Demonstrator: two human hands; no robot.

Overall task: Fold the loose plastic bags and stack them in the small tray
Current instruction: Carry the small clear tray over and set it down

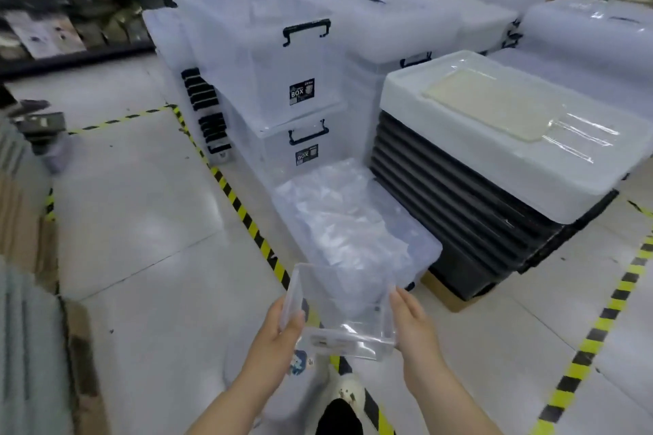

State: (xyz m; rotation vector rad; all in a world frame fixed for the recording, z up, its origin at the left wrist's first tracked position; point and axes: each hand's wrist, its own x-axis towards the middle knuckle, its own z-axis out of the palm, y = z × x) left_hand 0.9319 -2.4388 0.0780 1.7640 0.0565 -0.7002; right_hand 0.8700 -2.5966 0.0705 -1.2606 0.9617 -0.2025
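Holding the small tray [348, 342] w/ both hands, above the floor [148, 215]. L hand [282, 327] grips the left wall, thumb curled over the rim to the inside. R hand [413, 320] lies w/ fingers fairly straight, pressed flat against the right wall. So the hands are apart, tray clamped between them.

Tray is clear plastic, rectangular, see-through on all sides, tilted a bit, w/ a small label on the near wall.

Just beyond the tray stands a big clear bin [429, 240] on the floor, filled w/ loose plastic bags [339, 219], crumpled and transparent. Yellow-black tape [243, 212] runs along the bin's left side. Behind are stacked clear containers [268, 56] w/ black handles, marked "BOX". To the right, a stack of dark crates [459, 201] w/ a white lid [494, 152] on top.
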